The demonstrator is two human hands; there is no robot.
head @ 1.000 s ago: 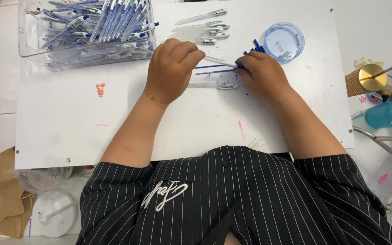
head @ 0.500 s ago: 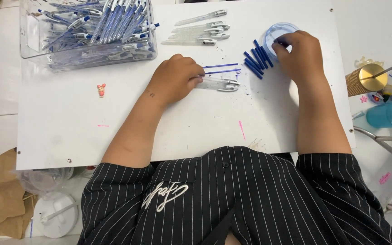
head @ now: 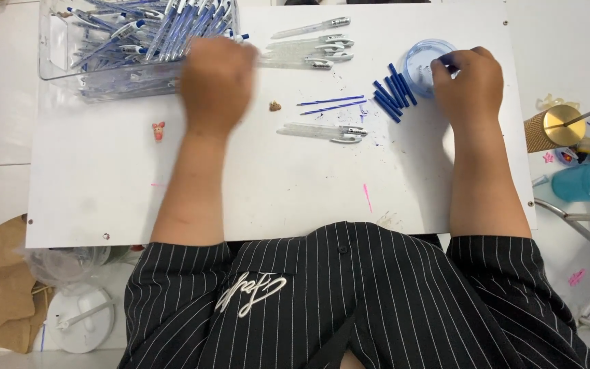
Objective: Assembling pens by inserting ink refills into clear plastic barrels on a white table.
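A white rectangular board [head: 274, 198] lies across the desk in front of a person in a black pinstriped shirt, and nearly everything sits along its far half. At the far left corner stands a clear plastic bin [head: 90, 75] heaped with assembled blue-and-clear pens.

The left hand [head: 216, 85], which half a second ago rested near the board's middle over the two thin blue ink refills [head: 332, 104], has swung up and left to the bin's right wall; it is blurred by motion, so whether it is open or curled around anything cannot be told.

The right hand [head: 469, 85] stays at the far right edge, fingertips bent onto the rim of the round clear blue-tinted dish [head: 426, 65]; they seem to pinch something small and blue there, though it is too small to be sure.

A row of clear empty pen barrels [head: 308, 48] lies along the far edge between the two hands, and two more clear barrels [head: 326, 131] lie near the middle, just below the refills, now uncovered. A cluster of short dark blue pen caps [head: 392, 92] lies just left of the dish, close to the right hand.

The near half of the board, between the forearms, is bare apart from small ink marks, giving free room toward the body; the far edge is crowded.
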